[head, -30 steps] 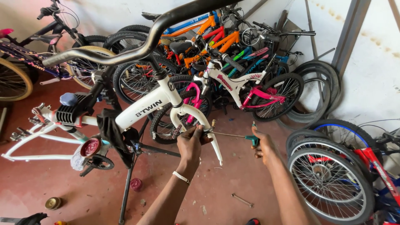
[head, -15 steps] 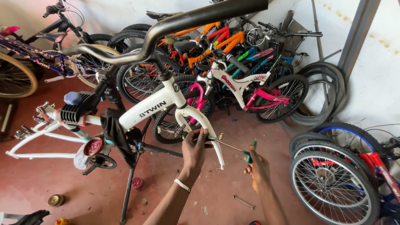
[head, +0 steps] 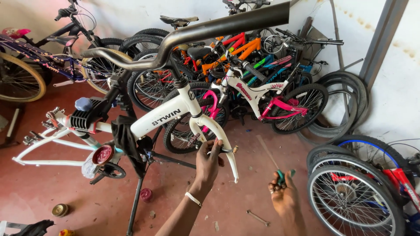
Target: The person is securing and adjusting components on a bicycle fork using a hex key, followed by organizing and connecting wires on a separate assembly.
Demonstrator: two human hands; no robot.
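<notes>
A bike frame sits clamped on a repair stand at the middle of the floor, its fork pointing down to the right and its handlebar reaching across above. The left hand is on the fork leg. The right hand is lower and to the right, apart from the frame, with a screwdriver in it. A wrench lies on the floor between the two arms. Behind the frame, a row of bikes leans against the wall. Loose wheels stand at the right, tyres behind them.
</notes>
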